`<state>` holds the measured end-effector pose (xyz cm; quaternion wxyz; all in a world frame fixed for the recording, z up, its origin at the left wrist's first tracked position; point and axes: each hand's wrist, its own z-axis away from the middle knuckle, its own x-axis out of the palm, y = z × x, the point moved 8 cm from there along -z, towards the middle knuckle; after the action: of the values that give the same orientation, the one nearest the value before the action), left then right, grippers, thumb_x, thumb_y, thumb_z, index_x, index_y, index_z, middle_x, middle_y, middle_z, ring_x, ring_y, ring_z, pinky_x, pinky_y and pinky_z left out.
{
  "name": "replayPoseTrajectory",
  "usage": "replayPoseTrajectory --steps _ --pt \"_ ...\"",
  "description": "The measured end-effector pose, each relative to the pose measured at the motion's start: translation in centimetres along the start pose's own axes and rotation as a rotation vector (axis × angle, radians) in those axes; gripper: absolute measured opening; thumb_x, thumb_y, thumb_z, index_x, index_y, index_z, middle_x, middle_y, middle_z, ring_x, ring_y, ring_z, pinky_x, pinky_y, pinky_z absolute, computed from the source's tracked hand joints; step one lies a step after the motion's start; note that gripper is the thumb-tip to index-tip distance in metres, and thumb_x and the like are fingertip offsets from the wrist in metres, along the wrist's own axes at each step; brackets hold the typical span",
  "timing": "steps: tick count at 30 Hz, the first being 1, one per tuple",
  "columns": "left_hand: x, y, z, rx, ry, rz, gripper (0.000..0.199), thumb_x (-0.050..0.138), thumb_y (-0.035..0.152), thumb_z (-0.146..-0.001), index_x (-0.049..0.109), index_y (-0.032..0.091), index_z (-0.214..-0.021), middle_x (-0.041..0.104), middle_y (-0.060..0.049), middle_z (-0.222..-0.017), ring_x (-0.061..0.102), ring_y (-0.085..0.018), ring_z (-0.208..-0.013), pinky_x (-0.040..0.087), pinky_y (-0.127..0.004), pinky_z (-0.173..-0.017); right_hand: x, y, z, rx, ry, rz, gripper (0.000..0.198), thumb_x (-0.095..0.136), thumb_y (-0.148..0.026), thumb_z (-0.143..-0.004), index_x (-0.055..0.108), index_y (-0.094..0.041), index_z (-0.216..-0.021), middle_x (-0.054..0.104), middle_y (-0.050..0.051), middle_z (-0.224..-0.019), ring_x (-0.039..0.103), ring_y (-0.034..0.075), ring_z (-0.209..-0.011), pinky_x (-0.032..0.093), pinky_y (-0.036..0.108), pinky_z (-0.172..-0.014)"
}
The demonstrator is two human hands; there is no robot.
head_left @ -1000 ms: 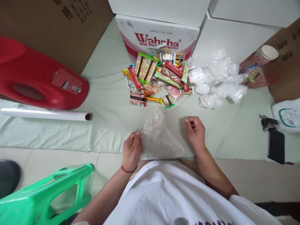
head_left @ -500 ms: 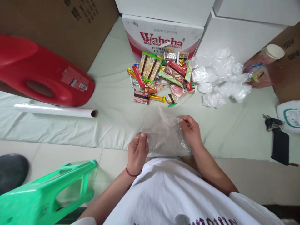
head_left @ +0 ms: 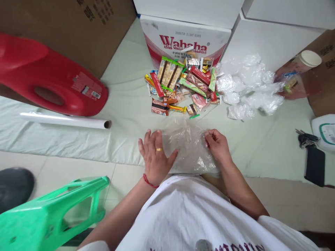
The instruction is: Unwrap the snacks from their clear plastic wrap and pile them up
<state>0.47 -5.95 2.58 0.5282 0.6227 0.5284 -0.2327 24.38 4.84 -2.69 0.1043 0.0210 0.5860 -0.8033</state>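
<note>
A clear plastic bag lies spread in front of me at the near edge of the cloth-covered table. My left hand rests at the bag's left side, fingers spread and the thumb over the plastic. At the right side, my right hand pinches the bag's edge between thumb and fingers. Just beyond the bag is a pile of wrapped snacks, with wafer bars, red and green packets and small biscuits. Crumpled clear plastic bags are heaped to its right.
A red jug and a white roll lie left. A Wahaha carton stands behind the snacks. On the right are a paper cup, keys, a black case and a white bottle. A green stool stands lower left.
My left hand has let go of the bag's left edge and opened, fingers spreading out. The bag lies flatter and wider. My right hand keeps its pinch.
</note>
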Motion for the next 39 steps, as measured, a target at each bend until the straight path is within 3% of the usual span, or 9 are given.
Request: replayPoseTrajectory --steps 4,7,11,16,22,27,32,35,39 --pt "3.0 -3.5 -2.8 -0.206 -0.064 0.114 0.089 0.064 0.048 -0.091 0.026 0.007 -0.16 0.067 -0.021 -0.124 0.065 -0.036 -0.118 0.046 -0.056 -0.109 -0.9 0.0 -0.1 -0.021 -0.002 0.069 0.034 0.067 -0.056 -0.087 0.059 -0.023 -0.083 0.059 -0.004 -0.063 0.046 0.011 -0.046 0.037 0.025 -0.045" --pt "2.8 -5.9 -3.1 -0.294 0.059 0.023 0.083 0.066 0.04 -0.086 0.037 0.007 -0.156 0.061 -0.025 -0.132 0.059 -0.04 -0.124 0.047 -0.057 -0.106 -2.4 0.8 -0.2 -0.009 0.034 0.108 0.035 0.066 -0.057 -0.087 0.059 -0.023 -0.083 0.059 -0.004 -0.063 0.045 0.011 -0.045 0.036 0.025 -0.046" --pt "0.6 -3.8 -1.4 -0.061 0.228 -0.047 0.052 0.065 0.03 -0.087 0.06 0.012 -0.135 0.062 -0.023 -0.128 0.055 -0.04 -0.131 0.042 -0.058 -0.111 -3.5 1.6 -0.1 0.001 0.059 0.155 0.033 0.067 -0.054 -0.088 0.061 -0.022 -0.083 0.059 -0.004 -0.061 0.046 0.011 -0.046 0.037 0.025 -0.048" --pt "3.2 1.9 -0.6 0.373 -0.184 0.074 0.035 0.052 0.029 -0.1 0.067 0.021 -0.131 0.07 -0.015 -0.134 0.057 -0.03 -0.139 0.037 -0.049 -0.12 -3.5 1.8 0.0 -0.002 0.046 0.161 0.032 0.066 -0.053 -0.089 0.062 -0.022 -0.084 0.056 -0.006 -0.059 0.045 0.012 -0.046 0.036 0.026 -0.048" --pt "5.5 -1.4 -1.4 0.169 -0.383 -0.1 0.053 0.036 0.038 -0.107 0.05 0.017 -0.154 0.043 -0.018 -0.166 0.041 -0.035 -0.153 0.021 -0.062 -0.125 -8.4 1.6 -0.3 -0.108 0.212 0.439 0.03 0.066 -0.049 -0.087 0.07 -0.02 -0.094 0.065 0.0 -0.072 0.055 0.016 -0.062 0.046 0.03 -0.064" --pt "4.5 -1.2 -0.6 0.161 -0.321 -0.076 0.051 0.038 0.039 -0.107 0.055 0.014 -0.148 0.047 -0.02 -0.162 0.041 -0.036 -0.154 0.024 -0.06 -0.125 -11.0 -4.5 2.6 -0.362 0.446 0.696 0.025 0.059 -0.041 -0.095 0.07 -0.021 -0.104 0.072 0.007 -0.098 0.063 0.02 -0.075 0.052 0.037 -0.078" --pt "3.3 0.9 -1.5 0.206 -0.189 0.008 0.036 0.049 0.035 -0.103 0.067 0.015 -0.127 0.063 -0.019 -0.145 0.046 -0.034 -0.149 0.032 -0.055 -0.124 0.2 -8.9 6.5 -0.7 -0.139 0.77 0.019 0.053 -0.029 -0.104 0.071 -0.025 -0.11 0.074 0.006 -0.1 0.068 0.021 -0.089 0.056 0.034 -0.08" --pt "3.2 1.1 -2.8 0.202 -0.178 0.074 0.034 0.046 0.032 -0.103 0.069 0.016 -0.123 0.067 -0.017 -0.136 0.054 -0.032 -0.141 0.041 -0.052 -0.119 8.0 -6.4 9.1 -0.884 -0.546 0.885 0.024 0.054 -0.021 -0.103 0.072 -0.023 -0.118 0.073 0.008 -0.123 0.064 0.025 -0.119 0.056 0.039 -0.102" --pt "4.2 1.3 -5.0 0.238 -0.23 0.136 0.039 0.041 0.031 -0.104 0.071 0.017 -0.125 0.071 -0.014 -0.131 0.061 -0.028 -0.131 0.047 -0.048 -0.116 12.5 -2.4 11.5 -0.995 -0.777 0.892 0.033 0.062 -0.021 -0.1 0.069 -0.016 -0.132 0.063 0.011 -0.148 0.051 0.025 -0.144 0.043 0.043 -0.123"
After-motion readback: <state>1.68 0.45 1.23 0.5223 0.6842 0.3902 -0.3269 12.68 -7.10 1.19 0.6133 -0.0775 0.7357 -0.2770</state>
